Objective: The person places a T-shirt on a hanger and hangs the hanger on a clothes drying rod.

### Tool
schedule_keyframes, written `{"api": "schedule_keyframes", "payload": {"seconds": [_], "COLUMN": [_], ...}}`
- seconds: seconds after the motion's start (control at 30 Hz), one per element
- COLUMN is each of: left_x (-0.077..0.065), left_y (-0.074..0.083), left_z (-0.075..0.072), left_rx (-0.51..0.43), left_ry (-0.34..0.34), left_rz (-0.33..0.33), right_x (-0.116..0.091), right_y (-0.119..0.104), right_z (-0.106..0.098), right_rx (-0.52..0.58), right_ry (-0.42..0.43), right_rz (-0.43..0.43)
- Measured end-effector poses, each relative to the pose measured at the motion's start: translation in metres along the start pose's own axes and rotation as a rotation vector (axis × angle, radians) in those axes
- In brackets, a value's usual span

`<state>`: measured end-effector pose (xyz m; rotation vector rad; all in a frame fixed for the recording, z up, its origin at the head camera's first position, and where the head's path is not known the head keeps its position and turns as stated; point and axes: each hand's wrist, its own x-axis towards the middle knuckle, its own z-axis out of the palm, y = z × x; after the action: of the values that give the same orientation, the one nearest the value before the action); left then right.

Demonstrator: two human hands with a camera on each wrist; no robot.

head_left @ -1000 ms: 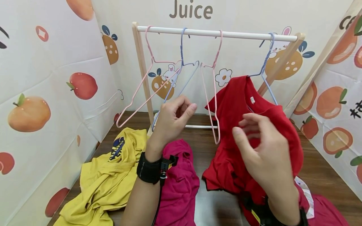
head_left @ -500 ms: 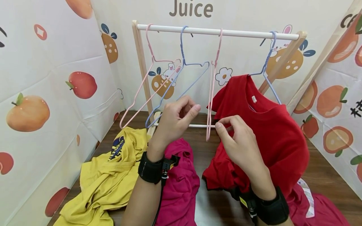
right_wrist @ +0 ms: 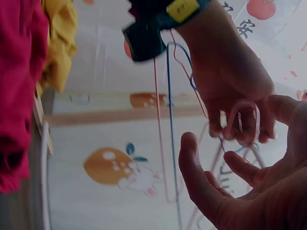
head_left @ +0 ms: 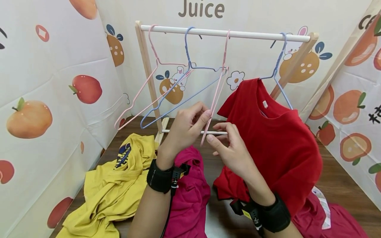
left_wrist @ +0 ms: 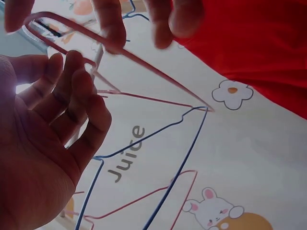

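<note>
A pink wire hanger [head_left: 216, 92] dangles from the rod between my hands, seen nearly edge-on. My left hand [head_left: 188, 124] has loosely curled fingers, and its thumb tip lies close to the hanger's lower part. Whether they touch, I cannot tell. Just right of the hanger's lower end is my right hand [head_left: 230, 145], its thumb and fingers apart, as the right wrist view shows my right hand [right_wrist: 268, 201]. In the left wrist view the pink hanger [left_wrist: 153, 72] passes beside my left hand [left_wrist: 43, 143], with my right fingers [left_wrist: 109, 24] above it.
A red T-shirt [head_left: 276, 145] hangs on a blue hanger [head_left: 278, 62] at the rack's right. Another blue hanger [head_left: 190, 96] and a pink one [head_left: 137, 96] hang left on the white rod [head_left: 253, 34]. Yellow [head_left: 119, 185] and magenta [head_left: 190, 191] garments lie on the table.
My right hand has moved left from in front of the red shirt to the pink hanger. That hanger's lower end has swung left toward my left hand, which stays nearly still.
</note>
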<state>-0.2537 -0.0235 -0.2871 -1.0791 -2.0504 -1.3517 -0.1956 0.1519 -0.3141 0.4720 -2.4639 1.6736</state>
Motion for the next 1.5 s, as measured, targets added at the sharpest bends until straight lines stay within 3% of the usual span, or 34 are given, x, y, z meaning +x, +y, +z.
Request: {"api": "schedule_keyframes", "payload": {"seconds": [0.13,0.27,0.47,0.7,1.07,1.3,1.5], "left_x": [0.000,0.000,-0.001,0.000,0.000,0.000,0.001], "left_y": [0.001,0.003,0.002,0.001,-0.002,-0.003,-0.002], "left_z": [0.001,0.003,0.003,0.003,0.002,0.004,0.005], "left_rx": [-0.036,-0.069,-0.031,-0.010,0.022,0.029,0.037], "left_ry": [-0.019,-0.051,-0.039,-0.028,-0.045,-0.065,-0.086], "left_rz": [0.000,0.000,-0.012,-0.005,-0.019,-0.024,-0.029], "right_x": [0.002,0.002,-0.001,-0.009,-0.020,-0.030,-0.045], "right_y": [0.002,0.003,0.002,-0.005,-0.022,-0.030,-0.043], "right_z": [0.006,0.006,0.002,0.000,0.002,0.001,-0.018], "right_rx": [0.133,0.219,0.290,0.333,0.211,0.119,-0.040], "right_ry": [-0.096,-0.119,-0.097,0.007,0.193,0.301,0.487], "right_rz": [0.039,0.064,0.063,-0.055,-0.063,-0.176,-0.266]}}
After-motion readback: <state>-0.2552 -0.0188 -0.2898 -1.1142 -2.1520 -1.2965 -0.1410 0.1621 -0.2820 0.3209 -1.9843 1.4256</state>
